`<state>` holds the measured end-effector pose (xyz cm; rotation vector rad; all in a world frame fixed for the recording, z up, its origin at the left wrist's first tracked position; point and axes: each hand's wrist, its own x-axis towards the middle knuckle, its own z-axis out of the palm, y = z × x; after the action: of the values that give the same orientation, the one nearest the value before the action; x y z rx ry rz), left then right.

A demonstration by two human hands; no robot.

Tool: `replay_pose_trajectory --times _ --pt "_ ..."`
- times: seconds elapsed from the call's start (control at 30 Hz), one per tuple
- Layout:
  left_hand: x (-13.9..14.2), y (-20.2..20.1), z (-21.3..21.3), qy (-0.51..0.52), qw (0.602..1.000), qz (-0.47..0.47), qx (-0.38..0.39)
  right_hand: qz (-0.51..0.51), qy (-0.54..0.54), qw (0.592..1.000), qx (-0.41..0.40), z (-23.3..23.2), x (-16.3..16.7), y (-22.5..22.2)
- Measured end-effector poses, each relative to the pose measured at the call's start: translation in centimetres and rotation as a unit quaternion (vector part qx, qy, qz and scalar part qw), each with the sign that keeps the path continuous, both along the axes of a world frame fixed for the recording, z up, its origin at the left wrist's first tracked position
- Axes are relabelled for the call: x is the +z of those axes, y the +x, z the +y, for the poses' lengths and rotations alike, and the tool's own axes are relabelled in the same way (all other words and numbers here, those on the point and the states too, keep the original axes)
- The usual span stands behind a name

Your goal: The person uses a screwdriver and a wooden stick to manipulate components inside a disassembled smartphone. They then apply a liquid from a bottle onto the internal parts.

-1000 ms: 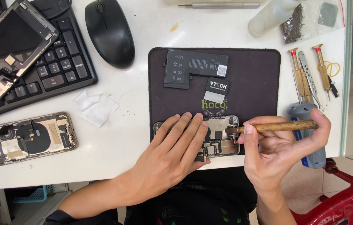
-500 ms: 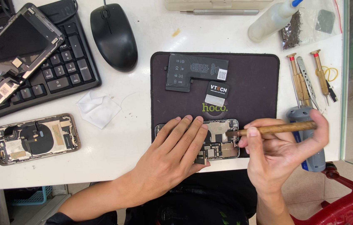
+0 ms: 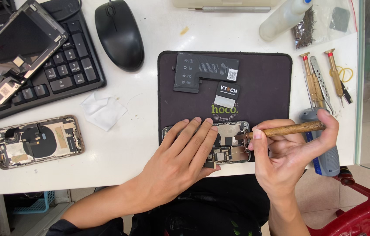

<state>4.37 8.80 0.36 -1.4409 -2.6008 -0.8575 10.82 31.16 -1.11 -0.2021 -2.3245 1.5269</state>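
An opened phone body (image 3: 230, 144) with bare circuitry lies at the near edge of a dark work mat (image 3: 263, 83). My left hand (image 3: 180, 157) lies flat over its left half, fingers together, pinning it down. My right hand (image 3: 287, 153) grips a wooden-handled tool (image 3: 292, 129) held level, its tip at the phone's right side. A black battery (image 3: 204, 72) and a small black packet (image 3: 227, 94) rest farther back on the mat.
A second opened phone (image 3: 36, 140) and a white wipe (image 3: 103, 110) lie left. A keyboard (image 3: 58, 70) carries a detached screen (image 3: 14, 48); a black mouse (image 3: 119, 35) sits beside it. Screwdrivers and tweezers (image 3: 320, 78), a grey-blue tool (image 3: 324, 153), a bottle (image 3: 283, 17) stand right.
The view has shifted slightly. Both hands and the tool stay in nearly the same place on the phone.
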Motion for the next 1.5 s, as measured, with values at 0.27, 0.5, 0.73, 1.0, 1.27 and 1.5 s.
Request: replay_pose_trajectory --times 0.27,0.5,0.73,1.0,1.27,1.5 --pt "0.1 0.0 0.0 0.002 1.000 -0.003 -0.002 0.004 -0.043 0.999 0.005 0.5 -0.2 0.0" --pt "0.1 0.1 0.0 0.000 1.000 0.003 -0.003 0.005 -0.078 0.997 -0.008 0.5 -0.2 0.1" --pt "0.2 0.3 -0.2 -0.003 1.000 0.000 -0.002 -0.021 -0.059 0.998 0.024 0.9 -0.1 -0.3" --pt "0.8 0.3 -0.3 0.008 1.000 0.000 -0.002 -0.026 -0.119 0.990 0.067 1.5 0.6 -1.0" --pt "0.6 0.4 -0.7 0.003 1.000 -0.003 -0.010 -0.055 -0.110 0.984 0.130 2.9 0.9 -3.1" --pt "0.5 0.2 -0.6 0.000 1.000 -0.003 -0.007 -0.075 -0.099 0.977 0.175 3.7 0.9 -4.2"
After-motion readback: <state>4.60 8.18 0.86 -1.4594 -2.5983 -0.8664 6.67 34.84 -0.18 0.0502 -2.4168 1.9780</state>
